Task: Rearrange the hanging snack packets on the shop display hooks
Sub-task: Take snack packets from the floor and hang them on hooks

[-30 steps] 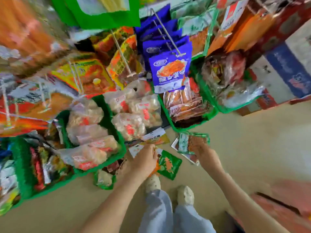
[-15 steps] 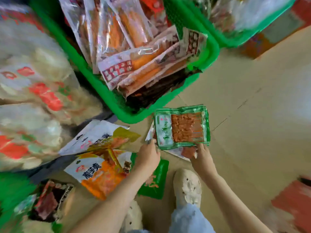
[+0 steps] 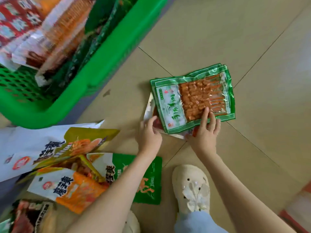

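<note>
On the tiled floor [image 3: 210, 31], nearest, a cream shoe [image 3: 191, 189] stands right of a loose heap of packets: an orange packet [image 3: 75, 190], a plain green packet [image 3: 148, 180] and a white-and-olive packet [image 3: 50, 145]. Just beyond, the right hand [image 3: 204, 130] lies with straight, slightly spread fingers on the near edge of the green skewer packets [image 3: 193, 96] stacked on the floor. The left hand [image 3: 149, 135] curls at the near-left corner of a white packet [image 3: 149, 108] beneath them, grip unclear, and farther left sits a green basket [image 3: 101, 64] of snacks.
</note>
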`<state>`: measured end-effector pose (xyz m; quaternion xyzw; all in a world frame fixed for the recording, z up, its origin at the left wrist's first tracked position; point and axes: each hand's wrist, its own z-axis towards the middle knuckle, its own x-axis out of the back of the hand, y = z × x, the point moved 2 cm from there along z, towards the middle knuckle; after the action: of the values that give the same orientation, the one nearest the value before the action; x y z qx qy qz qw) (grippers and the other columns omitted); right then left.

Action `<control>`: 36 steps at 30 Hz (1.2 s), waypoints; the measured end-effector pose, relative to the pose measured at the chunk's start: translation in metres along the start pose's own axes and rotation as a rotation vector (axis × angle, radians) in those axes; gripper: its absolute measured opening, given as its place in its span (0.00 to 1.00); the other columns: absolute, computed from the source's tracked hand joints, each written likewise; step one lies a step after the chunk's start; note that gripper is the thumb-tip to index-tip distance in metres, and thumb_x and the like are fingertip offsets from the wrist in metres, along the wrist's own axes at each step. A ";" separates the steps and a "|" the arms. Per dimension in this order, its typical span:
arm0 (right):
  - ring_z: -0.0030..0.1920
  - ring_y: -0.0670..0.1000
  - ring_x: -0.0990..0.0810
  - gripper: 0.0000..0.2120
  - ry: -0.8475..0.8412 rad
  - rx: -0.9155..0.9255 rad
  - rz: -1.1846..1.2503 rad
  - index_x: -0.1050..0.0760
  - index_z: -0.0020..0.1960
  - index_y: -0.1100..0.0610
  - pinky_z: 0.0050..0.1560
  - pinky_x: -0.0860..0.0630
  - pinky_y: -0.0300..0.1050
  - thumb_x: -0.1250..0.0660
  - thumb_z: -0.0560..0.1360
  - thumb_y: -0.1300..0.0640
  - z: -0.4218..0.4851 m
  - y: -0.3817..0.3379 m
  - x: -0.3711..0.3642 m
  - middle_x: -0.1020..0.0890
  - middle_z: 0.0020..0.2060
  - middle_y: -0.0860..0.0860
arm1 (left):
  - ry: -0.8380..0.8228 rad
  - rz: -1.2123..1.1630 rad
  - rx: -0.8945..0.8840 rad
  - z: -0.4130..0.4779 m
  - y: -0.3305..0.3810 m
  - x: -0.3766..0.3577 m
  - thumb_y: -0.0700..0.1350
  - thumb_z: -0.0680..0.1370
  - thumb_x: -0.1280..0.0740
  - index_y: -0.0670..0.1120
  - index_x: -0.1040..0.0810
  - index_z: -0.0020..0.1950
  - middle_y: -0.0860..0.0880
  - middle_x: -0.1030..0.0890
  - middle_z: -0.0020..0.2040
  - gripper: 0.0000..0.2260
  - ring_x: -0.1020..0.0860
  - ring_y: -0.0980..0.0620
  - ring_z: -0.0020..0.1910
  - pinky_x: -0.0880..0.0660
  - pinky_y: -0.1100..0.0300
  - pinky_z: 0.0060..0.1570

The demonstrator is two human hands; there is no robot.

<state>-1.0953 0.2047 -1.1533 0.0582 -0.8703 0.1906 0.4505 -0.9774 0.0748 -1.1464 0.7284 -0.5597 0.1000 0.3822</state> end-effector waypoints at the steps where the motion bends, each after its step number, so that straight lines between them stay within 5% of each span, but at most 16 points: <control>1: 0.73 0.62 0.54 0.51 0.013 -0.041 0.037 0.60 0.76 0.54 0.73 0.57 0.56 0.28 0.68 0.45 0.004 -0.002 0.004 0.49 0.74 0.58 | 0.145 0.144 -0.004 0.001 0.002 0.006 0.36 0.75 0.41 0.50 0.34 0.70 0.45 0.31 0.66 0.24 0.33 0.43 0.63 0.36 0.52 0.61; 4: 0.73 0.59 0.54 0.46 0.060 -0.144 0.127 0.62 0.76 0.51 0.71 0.48 0.55 0.32 0.72 0.46 0.011 -0.011 0.015 0.52 0.75 0.54 | 0.268 0.123 0.175 0.011 0.006 0.020 0.43 0.76 0.35 0.44 0.42 0.73 0.41 0.36 0.69 0.28 0.36 0.40 0.67 0.39 0.50 0.64; 7: 0.71 0.58 0.50 0.42 0.033 -0.231 0.164 0.63 0.76 0.47 0.66 0.39 0.56 0.37 0.74 0.44 0.014 -0.019 0.019 0.53 0.75 0.51 | 0.093 -0.249 0.129 0.022 0.021 0.014 0.48 0.75 0.32 0.42 0.36 0.67 0.49 0.24 0.52 0.24 0.26 0.48 0.53 0.30 0.53 0.56; 10: 0.71 0.61 0.49 0.44 -0.011 -0.250 0.194 0.63 0.75 0.47 0.68 0.43 0.56 0.36 0.73 0.43 0.013 -0.023 0.023 0.53 0.75 0.52 | -0.101 -0.617 0.193 0.031 0.050 -0.002 0.45 0.77 0.33 0.41 0.27 0.57 0.50 0.24 0.48 0.11 0.25 0.51 0.49 0.33 0.60 0.51; 14: 0.71 0.63 0.48 0.48 -0.111 -0.189 0.220 0.62 0.76 0.47 0.70 0.46 0.56 0.30 0.70 0.48 0.006 -0.017 0.024 0.52 0.75 0.54 | -0.111 -0.889 0.365 0.046 0.080 -0.026 0.44 0.76 0.31 0.41 0.29 0.58 0.45 0.22 0.54 0.14 0.23 0.46 0.54 0.27 0.54 0.54; 17: 0.71 0.62 0.46 0.52 -0.131 -0.125 0.128 0.64 0.75 0.47 0.68 0.42 0.56 0.28 0.68 0.50 0.002 -0.011 0.025 0.53 0.75 0.54 | -0.002 -0.792 0.442 0.049 0.089 -0.029 0.49 0.80 0.40 0.40 0.30 0.64 0.41 0.24 0.62 0.17 0.24 0.41 0.59 0.26 0.49 0.59; 21: 0.71 0.60 0.45 0.51 -0.083 0.008 -0.213 0.65 0.75 0.48 0.65 0.37 0.59 0.30 0.68 0.44 -0.009 -0.008 0.019 0.57 0.75 0.56 | 0.247 -0.622 0.465 0.030 0.079 -0.021 0.38 0.80 0.45 0.37 0.38 0.70 0.40 0.32 0.68 0.17 0.31 0.41 0.65 0.34 0.54 0.60; 26: 0.71 0.68 0.45 0.33 -0.063 0.078 -0.217 0.43 0.70 0.59 0.66 0.38 0.62 0.31 0.70 0.59 -0.014 -0.008 0.003 0.55 0.74 0.65 | 0.009 -0.701 0.398 0.022 0.068 -0.032 0.36 0.74 0.39 0.43 0.25 0.39 0.45 0.27 0.33 0.06 0.32 0.43 0.34 0.36 0.60 0.33; 30: 0.71 0.67 0.47 0.25 -0.083 0.067 -0.195 0.42 0.67 0.61 0.66 0.39 0.57 0.39 0.73 0.66 -0.011 -0.005 0.016 0.55 0.74 0.63 | -0.224 -0.577 0.255 0.010 0.073 -0.044 0.47 0.78 0.37 0.44 0.25 0.48 0.46 0.24 0.41 0.07 0.28 0.48 0.42 0.33 0.59 0.42; 34: 0.73 0.63 0.47 0.27 -0.053 0.017 -0.168 0.43 0.70 0.60 0.67 0.39 0.59 0.37 0.74 0.58 -0.020 -0.012 0.050 0.51 0.75 0.61 | -0.166 -0.493 0.089 -0.019 0.095 -0.029 0.45 0.78 0.38 0.42 0.29 0.42 0.48 0.29 0.33 0.09 0.32 0.47 0.36 0.35 0.58 0.39; 36: 0.73 0.60 0.47 0.30 -0.068 0.036 -0.202 0.45 0.72 0.58 0.69 0.40 0.59 0.38 0.74 0.53 -0.038 -0.021 0.070 0.46 0.74 0.58 | -0.169 -0.453 0.052 -0.044 0.109 -0.007 0.43 0.79 0.41 0.40 0.26 0.49 0.44 0.23 0.39 0.07 0.27 0.45 0.39 0.30 0.56 0.42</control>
<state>-1.1014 0.2050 -1.0711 0.1604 -0.8712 0.1579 0.4364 -1.0643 0.1010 -1.0719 0.8509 -0.4091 -0.0352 0.3277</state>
